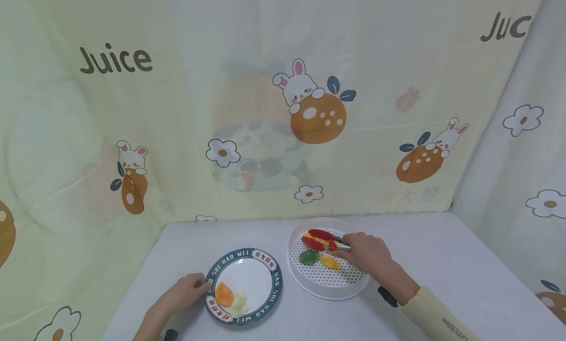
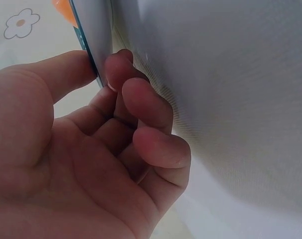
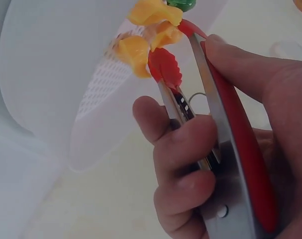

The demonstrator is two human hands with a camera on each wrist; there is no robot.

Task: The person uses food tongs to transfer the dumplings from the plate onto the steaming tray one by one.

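My left hand (image 1: 183, 293) pinches the near left rim of a round plate (image 1: 254, 277), white with a dark green lettered border. Its thumb and fingers meet the plate edge in the left wrist view. On the plate lie an orange piece (image 1: 224, 294) and a pale cream piece (image 1: 239, 304), dumpling-like in shape. My right hand (image 1: 370, 253) grips metal tongs (image 3: 243, 144) with red tips. Those tips reach into a white perforated steamer tray (image 1: 309, 280), beside yellow pieces (image 3: 151, 12). A green piece (image 1: 308, 257) and another yellow piece (image 1: 330, 262) lie nearer on the tray.
A white-covered table (image 1: 424, 262) carries the plate and, to its right, the tray with its raised rim. Behind stands a pale curtain (image 1: 177, 110) printed with rabbits, fruit and flowers. Another printed curtain (image 1: 517, 159) hangs along the right side.
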